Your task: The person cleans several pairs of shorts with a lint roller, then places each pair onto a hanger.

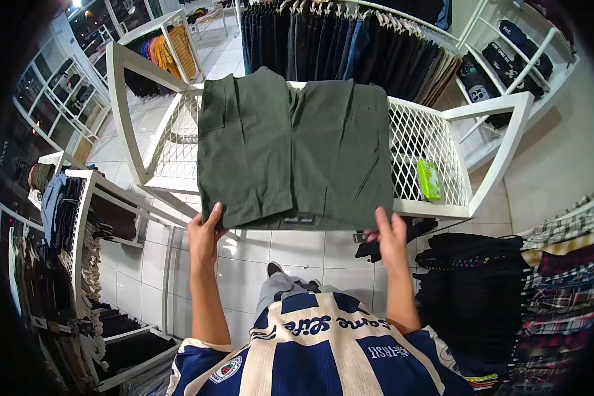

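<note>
Dark green shorts [244,152] lie spread over a white mesh rack [432,132], with the waistband towards me and the two legs pointing away. A small dark label [299,220] shows inside the waistband. My left hand [206,236] is closed on the left waistband corner, thumb on top and fingers underneath. At the opposite corner, my right hand [391,239] pinches the cloth; part of its grip is hidden under the edge. The waistband edge hangs slightly over the rack's near side.
A bright green packet [429,180] rests on the mesh at right. Dark trousers [323,46] hang on a rail behind. Folded clothes fill a left-hand shelf [79,231]. Black garments [468,290] and plaid shirts [564,284] hang at right. Caps [515,56] sit on the upper-right shelf.
</note>
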Demonstrator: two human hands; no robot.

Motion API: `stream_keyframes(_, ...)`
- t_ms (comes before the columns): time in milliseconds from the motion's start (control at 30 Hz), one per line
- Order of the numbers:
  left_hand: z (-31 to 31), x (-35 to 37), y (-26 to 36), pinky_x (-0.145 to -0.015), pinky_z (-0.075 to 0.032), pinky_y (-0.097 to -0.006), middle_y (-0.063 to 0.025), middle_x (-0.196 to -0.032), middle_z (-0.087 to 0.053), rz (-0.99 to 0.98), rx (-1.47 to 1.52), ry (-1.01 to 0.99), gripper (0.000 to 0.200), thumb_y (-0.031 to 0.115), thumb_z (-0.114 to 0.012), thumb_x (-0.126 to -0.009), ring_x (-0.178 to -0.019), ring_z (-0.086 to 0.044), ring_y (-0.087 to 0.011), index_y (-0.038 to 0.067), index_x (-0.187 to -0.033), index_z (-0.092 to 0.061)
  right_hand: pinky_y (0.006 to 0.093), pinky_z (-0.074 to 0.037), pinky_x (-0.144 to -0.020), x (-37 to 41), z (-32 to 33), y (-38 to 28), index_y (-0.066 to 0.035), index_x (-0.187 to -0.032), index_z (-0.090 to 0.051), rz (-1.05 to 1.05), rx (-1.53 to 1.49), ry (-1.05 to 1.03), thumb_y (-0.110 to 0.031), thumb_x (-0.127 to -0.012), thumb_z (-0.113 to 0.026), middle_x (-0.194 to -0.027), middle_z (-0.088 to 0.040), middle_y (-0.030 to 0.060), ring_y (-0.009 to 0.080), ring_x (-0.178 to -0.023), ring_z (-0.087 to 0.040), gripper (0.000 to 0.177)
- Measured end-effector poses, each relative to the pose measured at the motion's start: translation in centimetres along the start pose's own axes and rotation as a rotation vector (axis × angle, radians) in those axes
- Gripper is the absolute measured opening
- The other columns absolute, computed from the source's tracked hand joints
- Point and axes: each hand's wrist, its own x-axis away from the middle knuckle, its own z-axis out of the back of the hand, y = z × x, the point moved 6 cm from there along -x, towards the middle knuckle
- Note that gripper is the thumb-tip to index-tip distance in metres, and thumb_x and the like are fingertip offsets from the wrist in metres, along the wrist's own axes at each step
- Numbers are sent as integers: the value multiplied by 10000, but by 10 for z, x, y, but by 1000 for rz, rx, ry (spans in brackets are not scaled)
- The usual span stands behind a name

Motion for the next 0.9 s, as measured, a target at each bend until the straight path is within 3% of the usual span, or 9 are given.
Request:
stream_keyframes(133,-52,-6,10,-692,-587,-273,-94,-973,-733,-19,108,-125,354,193,-812,-901,-809,-711,-139,-71,-1107,-697,220,-417,-529,-9,25,-87,19,-1234,-616,119,88,172,-422,-986,-696,-898,-589,5,73,-682,-581,513)
stream_keyframes(200,-65,0,6,-714,-603,-275,-99,-965,-733,-24,129,-140,349,186,-813,-899,-806,-712,-149,-78,-1095,-695,217,-403,-513,-12,40,-86,26,-1214,-601,129,101,207,-436,-969,-717,-870,-569,0,66,-657,-561,536)
stream_keyframes(300,-37,0,-27,-679,-614,-285,-115,-983,-748,22,168,-34,337,160,-834,-873,-798,-730,-164,-71,-1082,-704,242,-390,-502,0,38,-32,-27,-1044,-711,19,157,216,-390,-967,-729,-844,-647,-23,72,-657,-573,372)
stream_keyframes(433,-20,6,-40,-637,-617,-253,-98,-960,-753,43,179,26,312,146,-836,-869,-775,-732,-155,-58,-1070,-711,205,-403,-562,1,39,-1,-12,-1063,-729,84,50,160,-305,-952,-769,-854,-664,-33,41,-683,-581,316)
stream_keyframes(467,-17,6,-41,-637,-617,-253,-98,-960,-753,43,177,34,312,146,-836,-869,-775,-732,-155,-58,-1070,-711,205,-461,-686,0,42,3,-1,-1100,-718,65,16,123,-234,-964,-757,-950,-702,-17,41,-781,-610,272)
stream_keyframes(667,-17,2,-51,-661,-617,-260,-82,-969,-747,47,179,-43,329,191,-823,-888,-803,-730,-148,-48,-1080,-703,264,-481,-945,6,35,3,37,-1218,-665,126,-129,-28,-149,-984,-718,-1180,-726,61,94,-1029,-644,303)
stream_keyframes(800,-7,16,-57,-751,-594,-300,-48,-972,-733,25,80,85,378,295,-805,-908,-844,-710,-142,-16,-1097,-702,281,-491,-942,24,31,3,40,-1230,-658,59,-13,-79,-149,-968,-729,-1177,-737,101,140,-1034,-675,331)
stream_keyframes(867,-7,27,-51,-808,-572,-319,-52,-1025,-715,25,37,137,406,337,-801,-911,-915,-682,-136,4,-1116,-695,321,-498,-937,31,39,-4,31,-1249,-647,146,450,40,-195,-919,-780,-1138,-733,156,224,-1034,-682,422)
stream_keyframes(900,0,25,-57,-829,-566,-322,-84,-1111,-709,27,-5,168,481,352,-792,-917,-989,-678,-143,3,-1219,-660,372,-502,-902,44,39,-17,12,-1299,-627,299,739,244,-196,-883,-797,-1125,-691,184,303,-1042,-652,495)
